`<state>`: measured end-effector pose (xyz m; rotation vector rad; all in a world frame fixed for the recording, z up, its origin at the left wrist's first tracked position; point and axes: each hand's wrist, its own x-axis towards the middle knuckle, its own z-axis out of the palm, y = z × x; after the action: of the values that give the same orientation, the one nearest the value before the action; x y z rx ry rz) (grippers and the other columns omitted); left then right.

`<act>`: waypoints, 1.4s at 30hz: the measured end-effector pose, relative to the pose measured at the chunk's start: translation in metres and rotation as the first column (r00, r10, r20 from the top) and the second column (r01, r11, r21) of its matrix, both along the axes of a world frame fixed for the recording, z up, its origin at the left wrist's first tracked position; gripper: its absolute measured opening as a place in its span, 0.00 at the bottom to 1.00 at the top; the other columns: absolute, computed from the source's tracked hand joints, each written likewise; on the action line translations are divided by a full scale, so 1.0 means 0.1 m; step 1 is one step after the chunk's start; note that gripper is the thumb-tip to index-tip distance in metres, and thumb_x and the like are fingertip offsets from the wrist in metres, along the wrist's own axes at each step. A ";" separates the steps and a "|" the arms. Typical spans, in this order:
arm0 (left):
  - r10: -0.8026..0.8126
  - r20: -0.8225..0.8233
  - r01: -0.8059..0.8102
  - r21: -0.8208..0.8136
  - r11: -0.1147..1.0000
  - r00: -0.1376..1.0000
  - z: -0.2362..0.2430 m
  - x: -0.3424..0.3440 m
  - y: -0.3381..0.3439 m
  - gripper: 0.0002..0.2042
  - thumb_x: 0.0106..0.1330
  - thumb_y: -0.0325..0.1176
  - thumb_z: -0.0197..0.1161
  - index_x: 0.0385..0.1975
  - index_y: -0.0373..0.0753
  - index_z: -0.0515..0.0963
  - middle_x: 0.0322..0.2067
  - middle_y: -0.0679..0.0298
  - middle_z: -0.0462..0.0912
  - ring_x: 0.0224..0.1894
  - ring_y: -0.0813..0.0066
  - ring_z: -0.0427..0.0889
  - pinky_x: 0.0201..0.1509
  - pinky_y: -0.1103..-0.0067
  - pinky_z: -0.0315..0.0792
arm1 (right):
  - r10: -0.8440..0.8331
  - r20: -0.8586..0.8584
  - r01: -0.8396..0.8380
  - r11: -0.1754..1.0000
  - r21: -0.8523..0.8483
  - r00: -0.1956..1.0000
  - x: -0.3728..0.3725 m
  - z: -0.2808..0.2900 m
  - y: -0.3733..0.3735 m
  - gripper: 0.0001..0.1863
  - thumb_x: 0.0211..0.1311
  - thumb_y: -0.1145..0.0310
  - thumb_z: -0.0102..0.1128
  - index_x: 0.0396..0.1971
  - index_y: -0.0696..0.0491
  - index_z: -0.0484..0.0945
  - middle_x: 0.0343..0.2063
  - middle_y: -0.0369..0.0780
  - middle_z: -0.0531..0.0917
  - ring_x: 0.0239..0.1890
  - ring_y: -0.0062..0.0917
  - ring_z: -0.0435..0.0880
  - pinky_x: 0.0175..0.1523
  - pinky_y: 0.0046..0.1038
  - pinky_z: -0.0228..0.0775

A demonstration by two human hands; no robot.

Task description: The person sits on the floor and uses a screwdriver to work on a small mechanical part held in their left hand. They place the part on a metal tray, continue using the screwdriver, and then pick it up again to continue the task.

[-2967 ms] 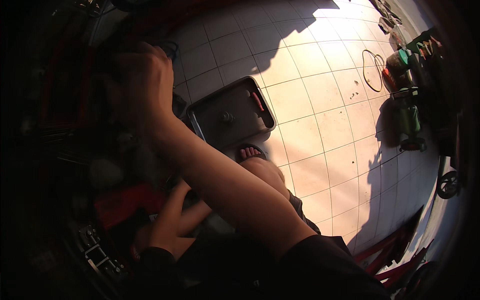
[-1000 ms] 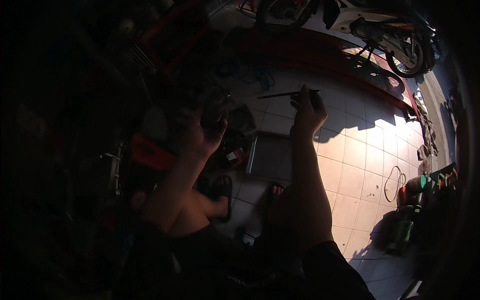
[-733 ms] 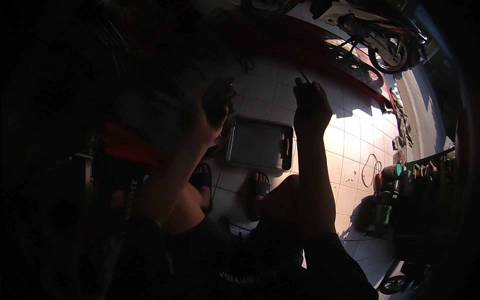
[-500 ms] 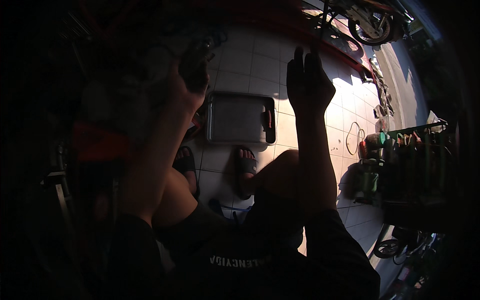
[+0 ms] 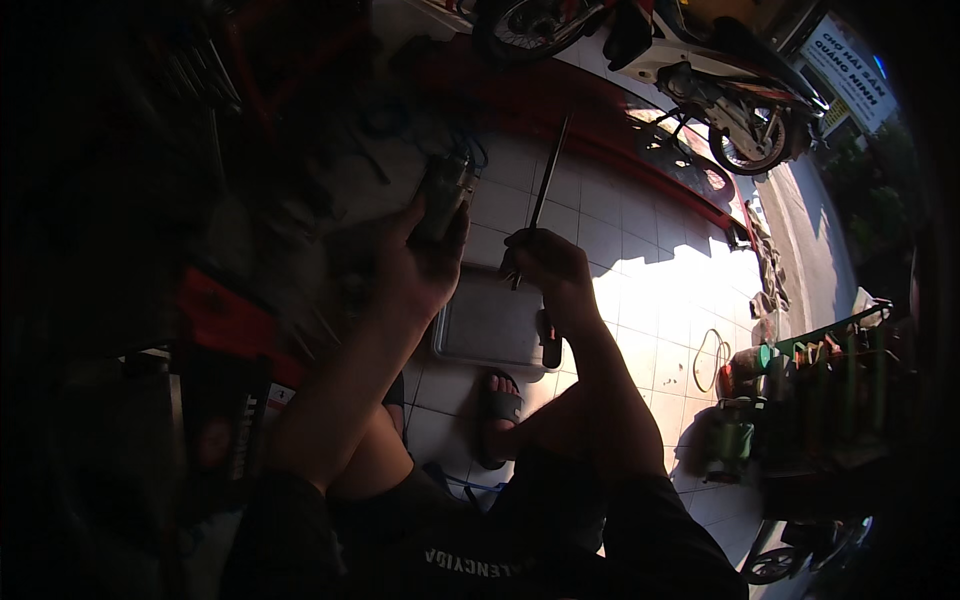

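Going off the head view, the only one here: the left hand (image 5: 424, 264) is wrapped around a chunky dark cylindrical part (image 5: 446, 195) with a bit of shine near its top, held up off the floor (image 5: 625, 345). Too dark to say what it is exactly. The right hand (image 5: 556, 268) is pinching a long thin rod (image 5: 549, 180) near its lower end; a short bit pokes out below the fingers and the rest slants up and slightly right. Rod and part look well apart.

Below the hands there's a shallow metal tray (image 5: 490, 325) sitting on the pale tiles, partly covered by the right hand and wrist. A sandaled foot (image 5: 503, 402) is just on the near side of it. Left of the left forearm there's something red (image 5: 222, 318), murky in the shadow. Motorbike (image 5: 735, 90) up at top right, loop of cord (image 5: 700, 352) on the sunny tiles.
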<state>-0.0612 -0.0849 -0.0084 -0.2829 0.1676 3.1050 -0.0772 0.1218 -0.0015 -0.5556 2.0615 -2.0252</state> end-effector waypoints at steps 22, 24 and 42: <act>-0.122 -0.106 0.091 -0.259 0.962 0.987 -0.05 0.15 0.36 0.16 0.70 0.26 0.61 0.56 0.34 0.73 0.52 0.55 0.80 0.56 0.62 0.81 0.63 0.71 0.76 | -0.417 0.180 0.433 0.900 -0.057 0.891 0.02 0.01 -0.20 0.30 0.58 0.57 0.74 0.52 0.62 0.75 0.44 0.43 0.85 0.34 0.21 0.79 0.35 0.23 0.71; -0.142 -0.071 0.117 -0.281 0.953 0.987 -0.08 0.18 0.36 0.16 0.70 0.26 0.61 0.57 0.34 0.73 0.52 0.55 0.80 0.56 0.63 0.81 0.63 0.71 0.76 | -0.427 0.209 0.446 0.893 -0.056 0.880 0.04 0.05 -0.19 0.32 0.57 0.56 0.75 0.52 0.64 0.75 0.40 0.43 0.84 0.33 0.20 0.79 0.33 0.22 0.70; -0.457 -0.098 0.308 -0.613 0.728 0.884 -0.39 0.15 0.37 0.36 0.65 0.60 0.65 0.61 0.34 0.70 0.56 0.57 0.78 0.61 0.66 0.76 0.67 0.70 0.66 | -0.451 0.276 0.457 0.888 0.047 0.849 -0.11 0.16 0.14 0.33 0.46 0.58 0.77 0.47 0.64 0.75 0.28 0.40 0.78 0.21 0.18 0.71 0.23 0.18 0.59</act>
<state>-0.0466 -0.0484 -0.0470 0.1297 1.0531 2.5672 -0.0885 0.1356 0.0148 0.2453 2.1384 -2.2051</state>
